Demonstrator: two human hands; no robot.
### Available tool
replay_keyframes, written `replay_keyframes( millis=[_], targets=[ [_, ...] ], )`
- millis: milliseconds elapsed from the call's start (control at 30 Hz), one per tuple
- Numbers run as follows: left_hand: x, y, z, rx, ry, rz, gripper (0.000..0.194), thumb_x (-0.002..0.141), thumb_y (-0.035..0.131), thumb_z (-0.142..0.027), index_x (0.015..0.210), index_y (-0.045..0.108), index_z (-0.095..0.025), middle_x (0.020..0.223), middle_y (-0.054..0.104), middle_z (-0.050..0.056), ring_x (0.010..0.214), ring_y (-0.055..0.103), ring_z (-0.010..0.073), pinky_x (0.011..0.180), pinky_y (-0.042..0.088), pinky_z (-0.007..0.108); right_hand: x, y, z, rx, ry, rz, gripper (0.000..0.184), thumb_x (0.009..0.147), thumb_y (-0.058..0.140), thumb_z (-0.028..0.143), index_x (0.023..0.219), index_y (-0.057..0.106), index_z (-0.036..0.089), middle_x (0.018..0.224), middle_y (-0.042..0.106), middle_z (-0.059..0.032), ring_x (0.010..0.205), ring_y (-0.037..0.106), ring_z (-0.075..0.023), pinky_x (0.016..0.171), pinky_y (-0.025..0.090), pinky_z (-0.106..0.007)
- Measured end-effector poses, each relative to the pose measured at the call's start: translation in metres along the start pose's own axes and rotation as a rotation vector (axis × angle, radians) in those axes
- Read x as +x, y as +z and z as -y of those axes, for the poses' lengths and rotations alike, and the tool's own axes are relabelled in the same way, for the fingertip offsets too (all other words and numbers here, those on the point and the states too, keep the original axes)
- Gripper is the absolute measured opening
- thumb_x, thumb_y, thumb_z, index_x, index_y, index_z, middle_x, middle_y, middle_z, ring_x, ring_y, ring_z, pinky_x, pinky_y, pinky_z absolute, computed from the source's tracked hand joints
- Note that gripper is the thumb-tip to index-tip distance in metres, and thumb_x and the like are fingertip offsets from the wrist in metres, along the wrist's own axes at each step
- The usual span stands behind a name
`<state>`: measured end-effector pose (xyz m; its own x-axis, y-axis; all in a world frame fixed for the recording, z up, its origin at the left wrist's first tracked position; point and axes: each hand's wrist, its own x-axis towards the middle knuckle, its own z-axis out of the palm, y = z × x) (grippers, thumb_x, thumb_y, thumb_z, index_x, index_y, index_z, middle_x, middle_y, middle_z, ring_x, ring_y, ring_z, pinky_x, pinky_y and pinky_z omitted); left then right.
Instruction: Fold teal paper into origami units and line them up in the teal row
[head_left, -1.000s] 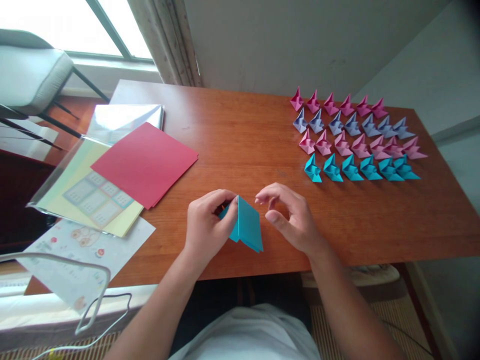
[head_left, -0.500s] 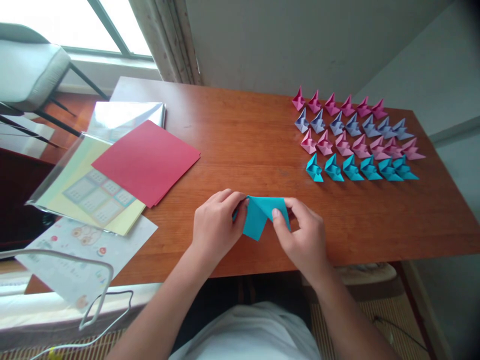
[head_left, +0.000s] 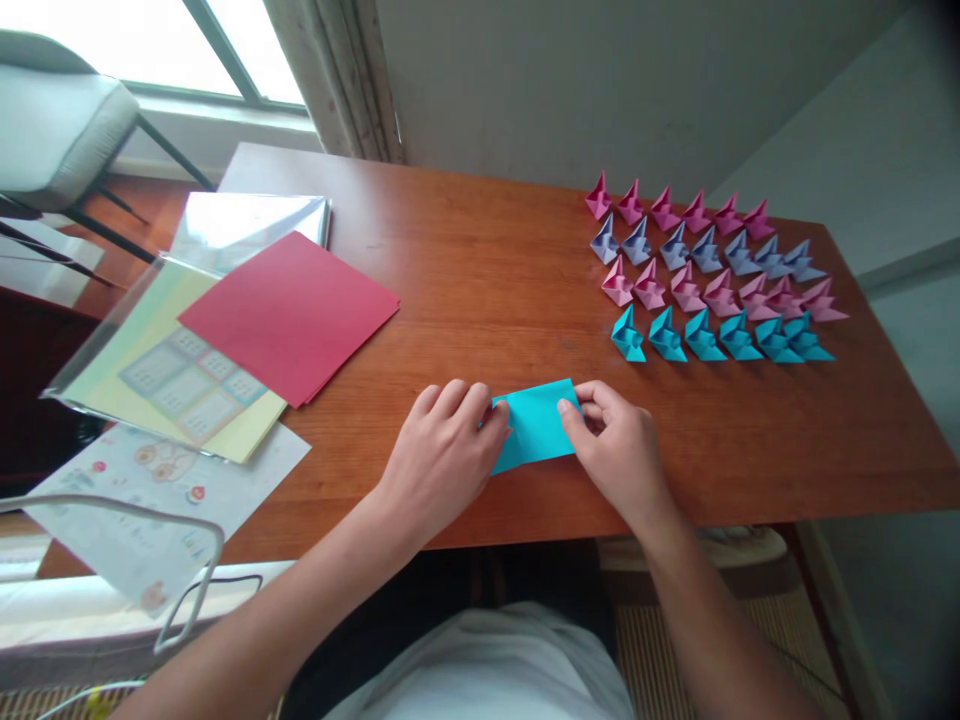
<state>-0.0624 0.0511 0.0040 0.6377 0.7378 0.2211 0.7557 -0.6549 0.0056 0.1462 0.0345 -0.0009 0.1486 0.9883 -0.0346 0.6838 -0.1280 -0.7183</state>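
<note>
A folded sheet of turquoise origami paper (head_left: 536, 425) is stretched between my hands, just above the table's front edge. My left hand (head_left: 452, 445) is closed on its left end, with the fingertips bent over it and covering that side. At the right end, my right hand (head_left: 611, 440) pinches the paper, thumb on top and fingers behind. The paper now shows as a flat rectangle. Finished folded pieces stand in rows at the right, the nearest being a row of turquoise origami pieces (head_left: 705, 337).
Beyond that row are pink origami pieces (head_left: 721, 292), lavender ones (head_left: 705, 250) and magenta ones (head_left: 696, 211). Red paper sheets (head_left: 292, 315) overlap a yellow paper pack (head_left: 255, 445) at the left. A printed white sheet (head_left: 255, 500) overhangs the wooden table (head_left: 465, 270) near a bent grey tube (head_left: 150, 508).
The turquoise paper has gone from a slanted flap with a corner hanging down to a flat rectangle. My left hand has turned with its knuckles over the paper. The view has shifted slightly.
</note>
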Motion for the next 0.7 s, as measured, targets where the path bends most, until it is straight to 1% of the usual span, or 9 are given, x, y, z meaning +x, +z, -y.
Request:
replay_keyframes(
  millis=[100, 200, 367, 500, 567, 633, 700],
  targets=[
    [-0.007, 0.003, 0.007, 0.03, 0.093, 0.02, 0.026, 0.098, 0.06, -0.025, 0.122, 0.066, -0.015, 0.091, 0.063, 0.006, 0.082, 0.056, 0.0226, 0.069, 0.043, 0.036, -0.003, -0.001, -0.002, -0.191, -0.093, -0.054, 0.02, 0.092, 0.06, 0.036, 0.079, 0.06, 0.021, 0.06, 0.059, 0.002, 0.054, 0.056, -0.0152, 0.056, 0.035, -0.028],
    [-0.009, 0.003, 0.01, 0.059, 0.137, 0.028, 0.033, 0.099, 0.06, -0.025, 0.129, 0.063, -0.013, 0.09, 0.062, 0.006, 0.08, 0.056, 0.0217, 0.066, 0.042, 0.035, -0.002, -0.002, -0.005, -0.236, -0.152, -0.061, 0.022, 0.092, 0.063, 0.037, 0.078, 0.059, 0.021, 0.059, 0.053, 0.004, 0.053, 0.05, -0.0131, 0.057, 0.034, -0.028],
    [-0.004, -0.002, 0.011, 0.106, 0.157, 0.077, 0.037, 0.104, 0.051, -0.029, 0.135, 0.06, -0.01, 0.086, 0.061, 0.005, 0.078, 0.057, 0.0208, 0.063, 0.043, 0.036, 0.002, -0.002, -0.015, -0.262, -0.303, -0.088, 0.014, 0.092, 0.066, 0.028, 0.083, 0.061, 0.019, 0.068, 0.057, 0.0025, 0.06, 0.053, -0.0131, 0.061, 0.038, -0.027],
    [-0.002, -0.004, 0.016, 0.113, 0.222, 0.108, 0.039, 0.104, 0.051, -0.028, 0.137, 0.058, -0.007, 0.086, 0.06, 0.005, 0.077, 0.057, 0.02, 0.062, 0.044, 0.035, 0.003, -0.001, -0.02, -0.279, -0.385, -0.094, 0.011, 0.093, 0.067, 0.025, 0.086, 0.063, 0.018, 0.069, 0.057, 0.0018, 0.062, 0.055, -0.0144, 0.061, 0.041, -0.028],
    [-0.002, -0.003, 0.019, 0.113, 0.257, 0.112, 0.041, 0.105, 0.05, -0.029, 0.137, 0.057, -0.005, 0.087, 0.061, 0.006, 0.077, 0.057, 0.0199, 0.062, 0.044, 0.035, 0.002, -0.001, -0.021, -0.277, -0.419, -0.104, 0.009, 0.095, 0.066, 0.024, 0.089, 0.066, 0.017, 0.072, 0.061, -0.0002, 0.064, 0.058, -0.0157, 0.062, 0.044, -0.029],
    [-0.001, -0.003, 0.021, 0.114, 0.286, 0.114, 0.041, 0.105, 0.05, -0.029, 0.137, 0.057, -0.003, 0.089, 0.061, 0.007, 0.078, 0.057, 0.0199, 0.061, 0.045, 0.035, 0.002, 0.0, -0.022, -0.27, -0.469, -0.121, 0.007, 0.096, 0.065, 0.022, 0.094, 0.068, 0.016, 0.08, 0.068, -0.0038, 0.072, 0.064, -0.0177, 0.068, 0.05, -0.03],
    [-0.001, -0.003, 0.021, 0.121, 0.302, 0.121, 0.042, 0.105, 0.049, -0.028, 0.137, 0.057, -0.002, 0.09, 0.062, 0.007, 0.079, 0.057, 0.0198, 0.06, 0.045, 0.035, 0.001, 0.0, -0.024, -0.278, -0.542, -0.141, 0.009, 0.096, 0.064, 0.018, 0.102, 0.071, 0.016, 0.092, 0.074, -0.007, 0.083, 0.068, -0.02, 0.078, 0.054, -0.033]
  ],
)
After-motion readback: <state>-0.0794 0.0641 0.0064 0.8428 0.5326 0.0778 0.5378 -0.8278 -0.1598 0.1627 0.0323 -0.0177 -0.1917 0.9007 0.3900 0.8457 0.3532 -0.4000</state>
